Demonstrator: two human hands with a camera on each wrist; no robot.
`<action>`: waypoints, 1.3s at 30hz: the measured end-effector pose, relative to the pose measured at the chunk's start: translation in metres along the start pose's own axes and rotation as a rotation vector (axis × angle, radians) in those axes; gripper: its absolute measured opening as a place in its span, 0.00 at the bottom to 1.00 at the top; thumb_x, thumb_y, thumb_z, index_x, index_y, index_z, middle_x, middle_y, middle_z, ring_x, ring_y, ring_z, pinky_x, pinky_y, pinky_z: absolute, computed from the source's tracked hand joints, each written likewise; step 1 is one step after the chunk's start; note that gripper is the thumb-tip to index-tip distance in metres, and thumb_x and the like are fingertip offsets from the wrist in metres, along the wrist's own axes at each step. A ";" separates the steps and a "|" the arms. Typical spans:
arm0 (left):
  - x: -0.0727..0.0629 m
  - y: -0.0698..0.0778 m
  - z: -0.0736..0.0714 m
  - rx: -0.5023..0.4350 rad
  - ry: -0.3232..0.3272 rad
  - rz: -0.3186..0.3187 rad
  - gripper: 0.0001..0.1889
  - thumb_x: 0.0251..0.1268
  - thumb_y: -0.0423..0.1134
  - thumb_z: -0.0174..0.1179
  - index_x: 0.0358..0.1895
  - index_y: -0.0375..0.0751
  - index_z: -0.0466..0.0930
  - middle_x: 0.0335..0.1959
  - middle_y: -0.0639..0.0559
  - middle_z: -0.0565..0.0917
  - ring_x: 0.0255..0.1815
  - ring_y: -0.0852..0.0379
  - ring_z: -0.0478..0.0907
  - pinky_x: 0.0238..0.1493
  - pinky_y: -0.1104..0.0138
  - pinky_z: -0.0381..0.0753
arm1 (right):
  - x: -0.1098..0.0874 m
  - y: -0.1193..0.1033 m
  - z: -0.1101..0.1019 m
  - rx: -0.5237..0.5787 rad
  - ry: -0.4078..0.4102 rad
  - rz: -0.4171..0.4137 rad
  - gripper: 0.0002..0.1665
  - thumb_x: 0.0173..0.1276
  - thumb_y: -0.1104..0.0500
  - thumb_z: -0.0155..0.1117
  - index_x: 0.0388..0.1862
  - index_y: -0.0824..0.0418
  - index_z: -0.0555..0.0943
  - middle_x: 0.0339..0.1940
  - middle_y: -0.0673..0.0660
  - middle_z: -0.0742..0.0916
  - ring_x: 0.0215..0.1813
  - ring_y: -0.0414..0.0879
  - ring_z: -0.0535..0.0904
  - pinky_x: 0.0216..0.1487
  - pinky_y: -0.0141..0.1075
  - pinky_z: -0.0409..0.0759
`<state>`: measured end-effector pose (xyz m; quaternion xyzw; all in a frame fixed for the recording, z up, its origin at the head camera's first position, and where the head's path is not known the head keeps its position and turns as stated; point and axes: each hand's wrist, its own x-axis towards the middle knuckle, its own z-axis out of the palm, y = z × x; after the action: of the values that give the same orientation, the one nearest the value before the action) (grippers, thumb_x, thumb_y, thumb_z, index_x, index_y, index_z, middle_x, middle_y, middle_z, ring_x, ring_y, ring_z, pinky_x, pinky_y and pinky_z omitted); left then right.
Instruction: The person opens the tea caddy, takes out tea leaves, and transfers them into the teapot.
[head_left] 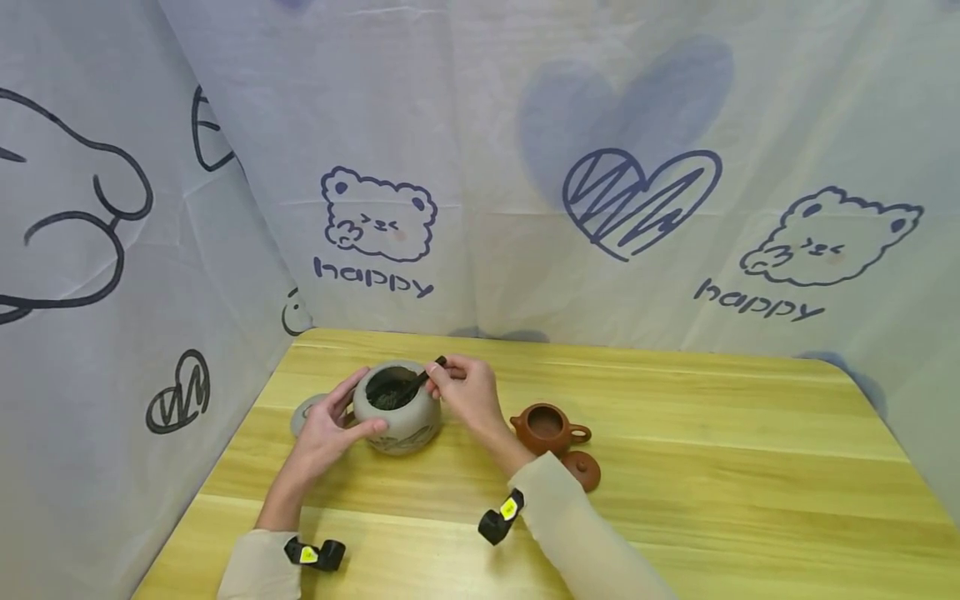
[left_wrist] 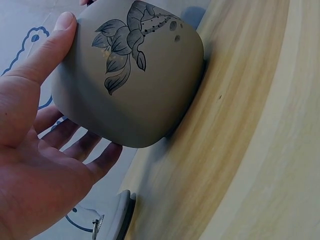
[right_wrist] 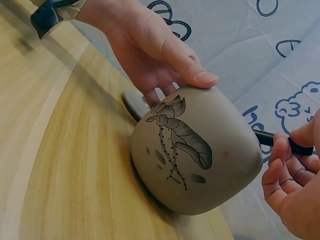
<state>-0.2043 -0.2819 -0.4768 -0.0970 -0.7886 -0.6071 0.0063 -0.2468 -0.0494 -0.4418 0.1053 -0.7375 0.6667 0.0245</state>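
A round grey jar [head_left: 405, 429] with a painted lotus has dark loose leaves, like tea, inside its wide mouth. My left hand [head_left: 324, 435] grips its left side, thumb on the near side and fingers spread behind. In the left wrist view, several fingertips [left_wrist: 107, 155] touch the jar's wall. My right hand [head_left: 471, 398] pinches the end of a slim dark scoop [head_left: 411, 387] between thumb and fingers. The scoop slants down through the jar's mouth, its far end in among the leaves. From the right wrist view, only its dark handle [right_wrist: 265, 138] shows beyond the rim.
The jar's grey lid [head_left: 303, 410] lies on the wooden table [head_left: 720, 492], partly behind my left hand. Right of my right wrist stands a brown clay teapot [head_left: 542, 429] without its lid. Its round lid [head_left: 584, 472] lies just in front. A printed cloth [head_left: 510, 275] hangs behind the table.
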 end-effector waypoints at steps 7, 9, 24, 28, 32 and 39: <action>0.001 -0.003 -0.001 0.028 0.003 -0.001 0.46 0.65 0.33 0.72 0.82 0.35 0.53 0.82 0.39 0.56 0.82 0.42 0.50 0.77 0.53 0.57 | -0.001 0.000 -0.005 0.044 0.009 -0.005 0.11 0.75 0.60 0.66 0.32 0.65 0.86 0.24 0.58 0.89 0.30 0.61 0.85 0.32 0.35 0.83; 0.001 -0.003 -0.001 0.032 0.003 0.000 0.46 0.65 0.34 0.72 0.82 0.35 0.53 0.82 0.39 0.56 0.82 0.41 0.50 0.77 0.52 0.57 | -0.002 -0.001 -0.007 0.046 0.010 -0.013 0.12 0.75 0.60 0.66 0.31 0.65 0.86 0.24 0.58 0.89 0.29 0.60 0.85 0.30 0.31 0.79; 0.001 -0.002 -0.001 0.010 0.005 -0.007 0.46 0.64 0.31 0.72 0.81 0.36 0.54 0.82 0.40 0.56 0.82 0.44 0.51 0.77 0.54 0.57 | -0.003 -0.006 -0.019 0.089 0.033 -0.010 0.10 0.75 0.62 0.65 0.38 0.68 0.87 0.28 0.64 0.89 0.29 0.55 0.86 0.31 0.29 0.82; 0.001 -0.002 -0.001 0.004 0.000 -0.008 0.46 0.64 0.31 0.72 0.82 0.36 0.54 0.82 0.40 0.56 0.82 0.44 0.51 0.77 0.54 0.56 | -0.002 -0.007 -0.022 0.085 0.044 -0.006 0.11 0.76 0.62 0.65 0.38 0.69 0.87 0.30 0.67 0.89 0.28 0.52 0.85 0.32 0.33 0.85; 0.001 -0.001 -0.001 -0.002 0.002 -0.010 0.46 0.64 0.31 0.72 0.82 0.36 0.54 0.82 0.40 0.56 0.82 0.44 0.51 0.77 0.55 0.56 | -0.001 -0.009 -0.025 0.079 0.044 -0.003 0.11 0.76 0.64 0.63 0.40 0.73 0.86 0.31 0.70 0.89 0.31 0.61 0.86 0.34 0.38 0.86; 0.001 -0.002 -0.001 -0.007 0.000 0.000 0.46 0.64 0.31 0.72 0.81 0.35 0.54 0.82 0.40 0.56 0.82 0.44 0.50 0.77 0.54 0.56 | -0.002 -0.012 -0.033 0.089 0.053 -0.009 0.12 0.77 0.65 0.62 0.40 0.76 0.85 0.32 0.71 0.88 0.32 0.64 0.85 0.32 0.29 0.84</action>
<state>-0.2054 -0.2829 -0.4788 -0.0968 -0.7865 -0.6099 0.0058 -0.2463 -0.0179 -0.4271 0.0920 -0.7056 0.7014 0.0424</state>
